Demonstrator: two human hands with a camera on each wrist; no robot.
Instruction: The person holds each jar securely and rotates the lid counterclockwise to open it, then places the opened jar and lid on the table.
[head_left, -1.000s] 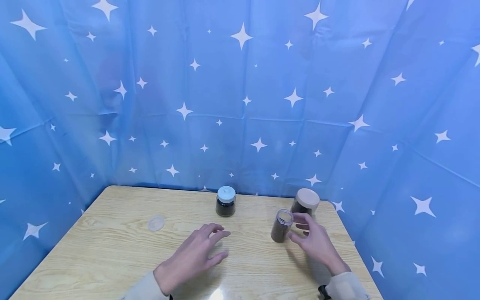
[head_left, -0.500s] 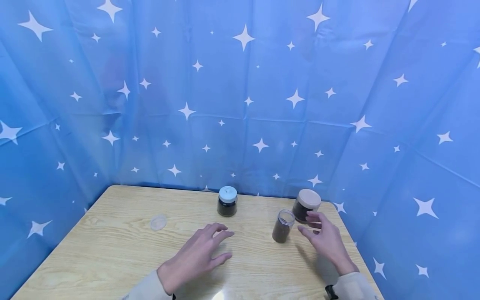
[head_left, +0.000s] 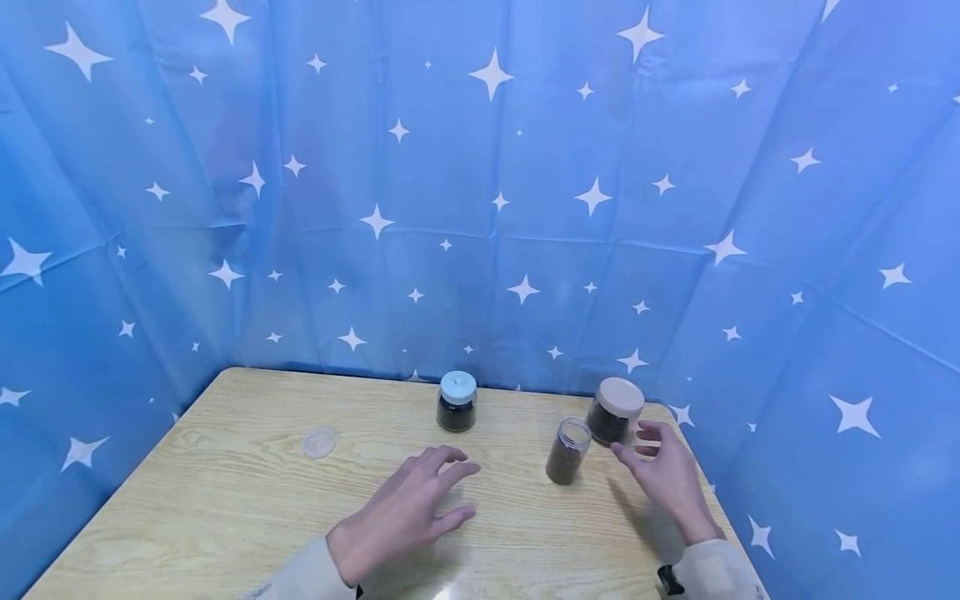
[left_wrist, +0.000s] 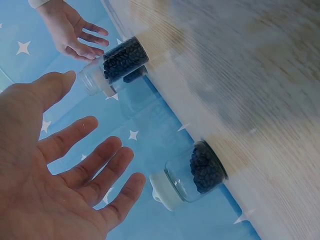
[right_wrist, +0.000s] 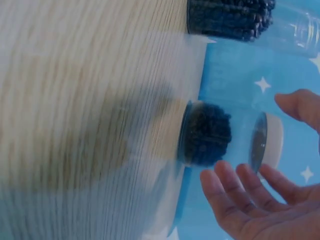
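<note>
My right hand [head_left: 667,475], fingers spread and bent, is just in front of a wide glass jar [head_left: 609,423] with a pinkish-beige lid, dark beans in its lower part. The right wrist view shows this jar [right_wrist: 207,135] between thumb and fingers, with nothing in my grasp. To its left stands a tall uncapped jar [head_left: 564,460], filled with dark beans. My left hand [head_left: 412,504] hovers over the table with relaxed fingers, holding nothing. Nearest to it is a small jar [head_left: 457,415] with a light blue lid, partly filled with dark beans.
A clear round lid [head_left: 319,442] lies flat on the wooden table [head_left: 225,500], left of the jars. Behind and beside the table hangs a blue curtain [head_left: 420,167] with white stars. The wide jar stands near the table's back right corner.
My right hand has let go of the tall uncapped jar and moved right, toward the wide jar. The left hand stays nearly in place.
</note>
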